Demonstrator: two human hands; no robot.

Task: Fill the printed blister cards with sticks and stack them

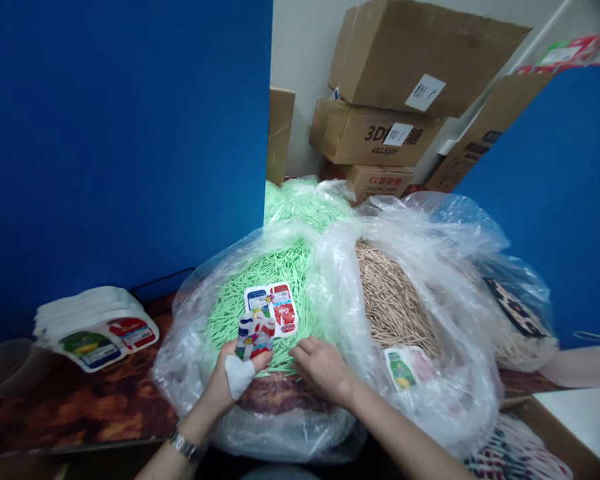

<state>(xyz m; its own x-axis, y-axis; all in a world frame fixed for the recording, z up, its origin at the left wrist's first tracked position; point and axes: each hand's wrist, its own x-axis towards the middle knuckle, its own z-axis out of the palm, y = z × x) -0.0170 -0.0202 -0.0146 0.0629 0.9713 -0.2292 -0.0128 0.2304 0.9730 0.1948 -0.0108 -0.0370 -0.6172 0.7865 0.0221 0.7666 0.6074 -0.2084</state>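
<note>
My left hand (233, 377), with a white bandage on the thumb and a watch at the wrist, is closed on a small printed card (254, 335). A second printed card (271, 308) lies flat on the green sticks (260, 280) inside a clear plastic bag (190, 347). My right hand (323, 367) rests palm down at the near edge of the green sticks, its fingers curled down onto them. Whether anything is pinched in those fingers is hidden.
A second clear bag holds tan sticks (390, 300) with a card (403, 369) lying in it. A stack of printed cards (97, 327) sits on the brown table at left. Blue panels stand left and right. Cardboard boxes (410, 73) pile up behind.
</note>
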